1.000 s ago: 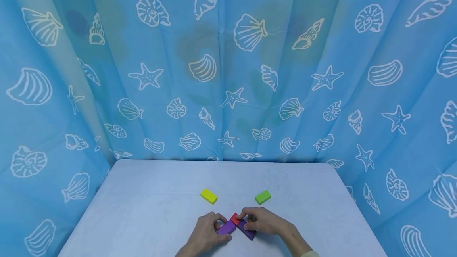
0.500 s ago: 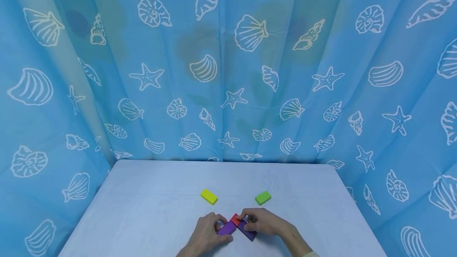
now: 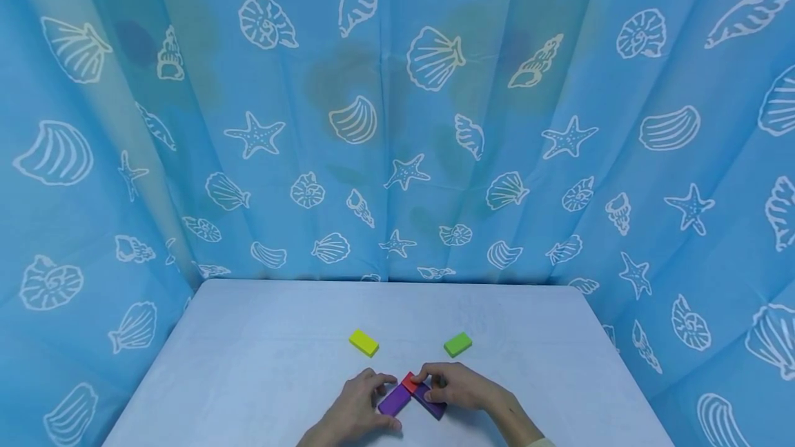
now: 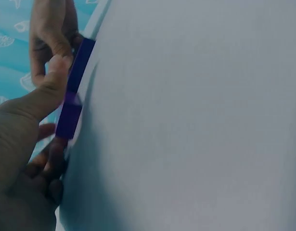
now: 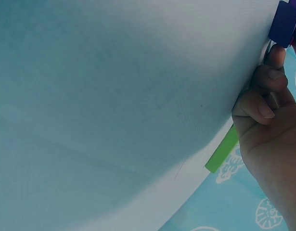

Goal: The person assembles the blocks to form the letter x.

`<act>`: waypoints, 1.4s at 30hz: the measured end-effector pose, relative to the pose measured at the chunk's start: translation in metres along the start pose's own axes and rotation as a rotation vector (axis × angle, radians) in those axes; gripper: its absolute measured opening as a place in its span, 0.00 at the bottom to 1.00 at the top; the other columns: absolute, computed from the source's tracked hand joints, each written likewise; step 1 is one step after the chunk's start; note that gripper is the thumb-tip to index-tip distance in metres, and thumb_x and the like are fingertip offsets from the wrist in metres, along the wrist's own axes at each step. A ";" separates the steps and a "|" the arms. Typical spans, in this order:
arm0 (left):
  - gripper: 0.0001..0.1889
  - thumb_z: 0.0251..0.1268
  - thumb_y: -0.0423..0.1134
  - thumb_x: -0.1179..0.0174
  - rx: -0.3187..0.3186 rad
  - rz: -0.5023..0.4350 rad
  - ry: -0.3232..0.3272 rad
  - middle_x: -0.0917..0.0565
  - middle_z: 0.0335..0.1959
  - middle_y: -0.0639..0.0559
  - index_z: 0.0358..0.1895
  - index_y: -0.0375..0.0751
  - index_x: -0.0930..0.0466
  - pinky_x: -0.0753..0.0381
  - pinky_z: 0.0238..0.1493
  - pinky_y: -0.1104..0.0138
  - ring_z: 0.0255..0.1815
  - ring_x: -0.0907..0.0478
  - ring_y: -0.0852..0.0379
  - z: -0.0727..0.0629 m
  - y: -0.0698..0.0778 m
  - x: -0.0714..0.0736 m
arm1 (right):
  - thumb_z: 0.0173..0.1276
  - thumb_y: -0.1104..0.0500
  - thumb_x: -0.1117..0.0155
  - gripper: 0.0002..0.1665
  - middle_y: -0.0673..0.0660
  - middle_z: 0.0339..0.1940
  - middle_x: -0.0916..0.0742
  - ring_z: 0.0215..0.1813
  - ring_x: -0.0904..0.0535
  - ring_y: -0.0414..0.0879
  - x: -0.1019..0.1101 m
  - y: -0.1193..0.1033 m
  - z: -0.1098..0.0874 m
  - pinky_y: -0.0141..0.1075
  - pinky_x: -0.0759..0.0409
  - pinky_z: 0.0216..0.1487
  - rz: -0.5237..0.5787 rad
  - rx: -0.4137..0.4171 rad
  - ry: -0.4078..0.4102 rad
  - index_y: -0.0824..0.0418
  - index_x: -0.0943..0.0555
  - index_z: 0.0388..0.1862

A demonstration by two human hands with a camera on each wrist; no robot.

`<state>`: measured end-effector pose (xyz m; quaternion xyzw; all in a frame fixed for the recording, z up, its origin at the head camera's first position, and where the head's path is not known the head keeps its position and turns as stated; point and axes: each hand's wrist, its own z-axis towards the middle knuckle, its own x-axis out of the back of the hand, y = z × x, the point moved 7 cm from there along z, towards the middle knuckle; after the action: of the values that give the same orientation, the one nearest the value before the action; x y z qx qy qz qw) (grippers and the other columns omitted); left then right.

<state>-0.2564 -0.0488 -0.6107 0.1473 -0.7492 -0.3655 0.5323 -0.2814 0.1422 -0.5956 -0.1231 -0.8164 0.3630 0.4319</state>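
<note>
Two purple blocks and a red block meet in a V near the table's front edge. My left hand (image 3: 355, 405) lies beside the lighter purple block (image 3: 395, 401), its thumb and fingers spread on either side, a little apart from it. With my right hand (image 3: 462, 385) I hold the dark purple block (image 3: 430, 403); the index fingertip touches the red block (image 3: 409, 383) at the point of the V. Part of the dark block is hidden under the fingers. In the left wrist view the blocks (image 4: 69, 120) show edge-on.
Beyond the hands, a yellow block (image 3: 364, 343) lies to the left and a green block (image 3: 458, 345) to the right. The white table (image 3: 261, 350) is bordered by a blue curtain (image 3: 385, 192) printed with shells.
My left hand has loosened from the lighter purple block, its fingers and thumb moving slightly away. The right hand and the other blocks stay where they were.
</note>
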 end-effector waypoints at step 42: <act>0.28 0.50 0.42 0.22 -0.156 -0.085 -0.047 0.24 0.35 0.65 0.58 0.49 0.17 0.25 0.39 0.72 0.35 0.28 0.69 -0.002 0.001 0.005 | 0.70 0.55 0.33 0.13 0.47 0.35 0.19 0.36 0.25 0.44 -0.001 0.001 0.000 0.38 0.29 0.37 0.001 0.026 0.005 0.38 0.16 0.50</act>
<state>-0.2563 -0.0522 -0.6061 0.1283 -0.7237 -0.4484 0.5086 -0.2814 0.1428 -0.5970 -0.1191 -0.8105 0.3734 0.4353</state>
